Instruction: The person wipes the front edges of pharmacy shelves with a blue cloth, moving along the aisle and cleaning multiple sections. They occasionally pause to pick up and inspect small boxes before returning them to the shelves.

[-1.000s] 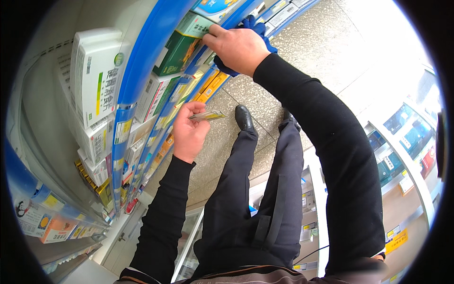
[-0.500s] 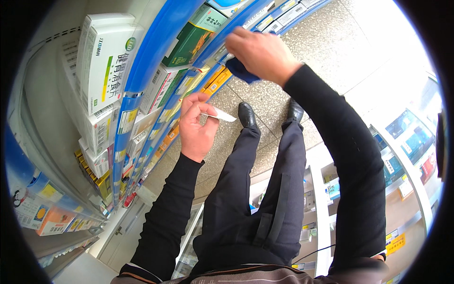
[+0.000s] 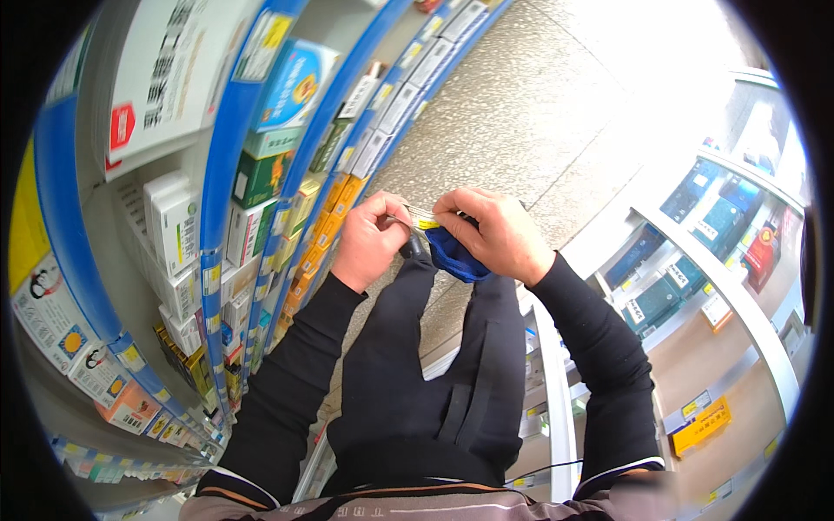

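In front of my waist, both hands are close together in mid-air. My left hand (image 3: pixel 372 241) is closed in a pinch at one end of a small clear label holder with a yellow patch (image 3: pixel 425 223). My right hand (image 3: pixel 504 233) has its fingers closed at the other end of it. A dark blue cloth (image 3: pixel 458 259) is bunched under the right fingers and hangs below them. The white slip seen earlier in the left hand cannot be made out.
At left, curved shelves with blue edge strips (image 3: pixel 228 139) carry several medicine boxes. Orange boxes (image 3: pixel 328 217) line a lower shelf near my left hand. A white-framed display case (image 3: pixel 738 304) with boxes stands at right. Speckled floor tiles (image 3: pixel 521 104) lie ahead.
My right hand has come down from the shelf edge with the blue cloth, and the two hands have met. The view has shifted away from the left shelves. A label holder now shows between the hands.
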### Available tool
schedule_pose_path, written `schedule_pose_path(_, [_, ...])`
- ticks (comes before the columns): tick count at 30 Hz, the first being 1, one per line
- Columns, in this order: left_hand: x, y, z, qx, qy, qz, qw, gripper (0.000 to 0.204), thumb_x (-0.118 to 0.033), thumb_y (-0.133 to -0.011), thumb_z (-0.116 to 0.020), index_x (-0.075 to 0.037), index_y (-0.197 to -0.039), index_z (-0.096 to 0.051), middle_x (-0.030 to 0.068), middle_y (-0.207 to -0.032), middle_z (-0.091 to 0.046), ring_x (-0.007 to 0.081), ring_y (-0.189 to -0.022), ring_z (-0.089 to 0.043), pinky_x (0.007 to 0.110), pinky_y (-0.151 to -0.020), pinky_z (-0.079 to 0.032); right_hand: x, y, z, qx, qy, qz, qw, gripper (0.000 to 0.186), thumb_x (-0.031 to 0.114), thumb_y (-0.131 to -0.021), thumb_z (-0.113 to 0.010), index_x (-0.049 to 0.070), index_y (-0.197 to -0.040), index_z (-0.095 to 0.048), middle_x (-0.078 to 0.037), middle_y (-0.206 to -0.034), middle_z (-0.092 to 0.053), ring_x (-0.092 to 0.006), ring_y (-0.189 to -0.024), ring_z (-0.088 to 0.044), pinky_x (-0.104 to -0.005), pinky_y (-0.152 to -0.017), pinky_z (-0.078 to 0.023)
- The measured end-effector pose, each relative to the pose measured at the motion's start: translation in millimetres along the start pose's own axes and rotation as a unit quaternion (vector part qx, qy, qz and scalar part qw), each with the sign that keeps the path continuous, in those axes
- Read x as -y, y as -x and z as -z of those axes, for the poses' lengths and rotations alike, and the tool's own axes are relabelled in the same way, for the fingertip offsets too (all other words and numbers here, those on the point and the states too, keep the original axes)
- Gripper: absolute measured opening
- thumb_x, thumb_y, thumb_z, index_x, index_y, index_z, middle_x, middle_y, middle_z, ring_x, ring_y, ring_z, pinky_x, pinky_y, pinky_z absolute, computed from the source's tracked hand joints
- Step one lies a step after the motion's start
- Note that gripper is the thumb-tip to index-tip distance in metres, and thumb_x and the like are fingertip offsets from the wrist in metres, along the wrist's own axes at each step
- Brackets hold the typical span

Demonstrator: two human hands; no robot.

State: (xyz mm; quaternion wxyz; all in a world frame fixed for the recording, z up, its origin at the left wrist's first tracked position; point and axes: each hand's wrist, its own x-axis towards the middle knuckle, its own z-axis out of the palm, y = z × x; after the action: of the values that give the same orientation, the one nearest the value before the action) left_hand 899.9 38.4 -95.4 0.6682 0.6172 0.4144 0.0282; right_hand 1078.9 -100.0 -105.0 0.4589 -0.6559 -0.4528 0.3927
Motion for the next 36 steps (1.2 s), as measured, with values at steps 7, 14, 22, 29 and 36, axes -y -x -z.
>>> schedule_pose_path(7, [-60.8, -65.1, -94.2, 0.036, -0.077, 0.016, 0.996, 0.014, 0.001, -0.084, -0.064, -0.003, -0.098, -0.064, -0.0006, -0.083, -0.064, 0.0063, -0.073, -0.058, 0.024, -0.065, -0.047, -23.3, 35.7, 121.7, 0.0, -0.134, -0.167, 0.977, 0.066, 0.026, -0.085, -0.081, 0.002, -0.141, -0.054, -0.016, -0.113, -0.072, -0.0256, -0.097, -0.07, -0.0357, -0.088, -0.055])
schedule_pose_path(14, [-146.7, -151.4, -169.1, 0.166, -0.092, -0.035, 0.981, 0.053, -0.001, -0.083, -0.067, -0.004, -0.135, -0.055, 0.0061, -0.095, -0.064, 0.0138, -0.091, -0.063, 0.03, -0.088, -0.05, -41.7, -5.8, 217.0, -0.08, -0.048, -0.169, 0.981, 0.025, 0.023, -0.09, -0.074, 0.003, -0.103, -0.069, -0.017, -0.082, -0.067, -0.0289, -0.078, -0.067, -0.0399, -0.069, -0.053])
schedule_pose_path(22, [-252.0, -315.7, -195.0, 0.515, -0.134, 0.129, 0.837, 0.025, -0.017, -0.099, -0.064, 0.001, -0.117, -0.064, 0.0078, -0.1, -0.071, 0.015, -0.093, -0.067, 0.033, -0.087, -0.053, -46.5, -117.0, 354.8, 0.045, 0.041, -0.082, 0.995, 0.021, 0.025, -0.089, -0.073, 0.005, -0.095, -0.069, -0.018, -0.082, -0.07, -0.039, -0.081, -0.069, -0.0463, -0.069, -0.055])
schedule_pose_path(29, [-272.7, -452.4, -211.0, 0.252, -0.318, -0.155, 0.901, 0.014, -0.01, -0.098, -0.061, 0.0, -0.106, -0.066, 0.0146, -0.104, -0.068, 0.0286, -0.102, -0.066, 0.037, -0.092, -0.051, -141.8, -205.9, 496.4, -0.04, -0.461, -0.312, 0.83, 0.037, 0.022, -0.097, -0.067, -0.001, -0.125, -0.066, -0.007, -0.108, -0.072, -0.0128, -0.094, -0.069, -0.0309, -0.086, -0.057])
schedule_pose_path(36, [-322.4, -604.8, -285.6, -0.129, -0.38, -0.289, 0.869, 0.015, -0.003, -0.091, -0.066, 0.0, -0.105, -0.069, 0.0274, -0.145, -0.05, 0.045, -0.131, -0.051, 0.046, -0.11, -0.043, -202.3, -262.0, 589.3, 0.028, -0.49, -0.332, 0.806, 0.043, 0.016, -0.101, -0.063, -0.001, -0.14, -0.057, -0.008, -0.121, -0.07, -0.0132, -0.104, -0.069, -0.0295, -0.092, -0.056])
